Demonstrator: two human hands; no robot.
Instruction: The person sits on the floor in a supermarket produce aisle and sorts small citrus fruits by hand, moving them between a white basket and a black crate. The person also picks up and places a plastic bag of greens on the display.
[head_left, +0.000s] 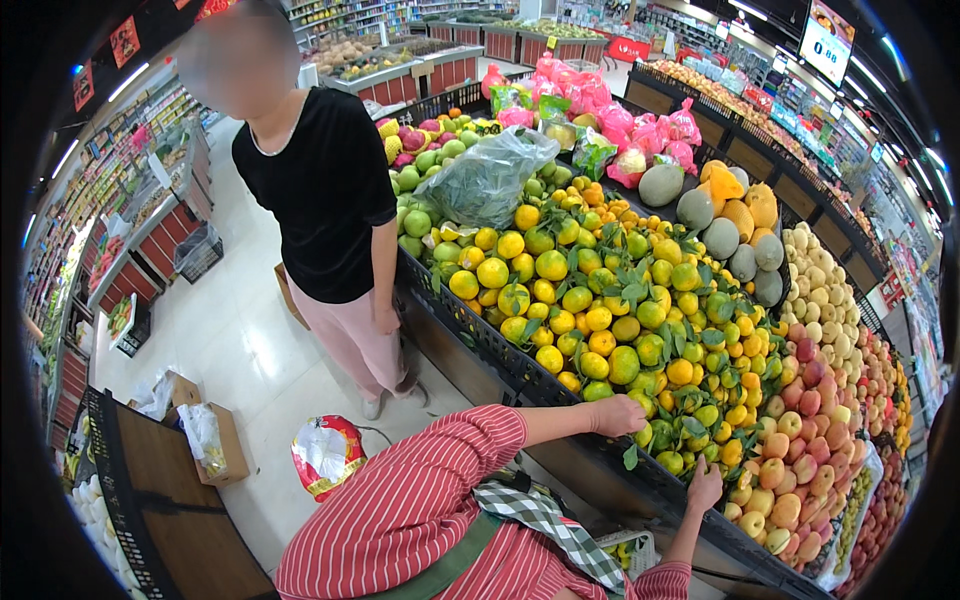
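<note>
My left hand (619, 415), its fingers curled, is at the near edge of a heap of yellow-green mandarins (577, 298) with leaves. Its fingertips are turned into the fruit, so whether it grips one is unclear. Lower right, my right hand (705, 486) reaches over the black crate rim (660, 480) among small leafy mandarins (705, 416). Thumb and fingers are close to a fruit and leaves; a hold on them cannot be made out. Red-yellow apples (791, 424) lie just right of that hand.
A person in a black top (322, 195) stands at the stall's left. Green fruit, a clear plastic bag of leaves (491, 176) and melons (720, 225) lie farther back. Cardboard boxes (217, 442) and a red-and-white package (328, 454) are at the left.
</note>
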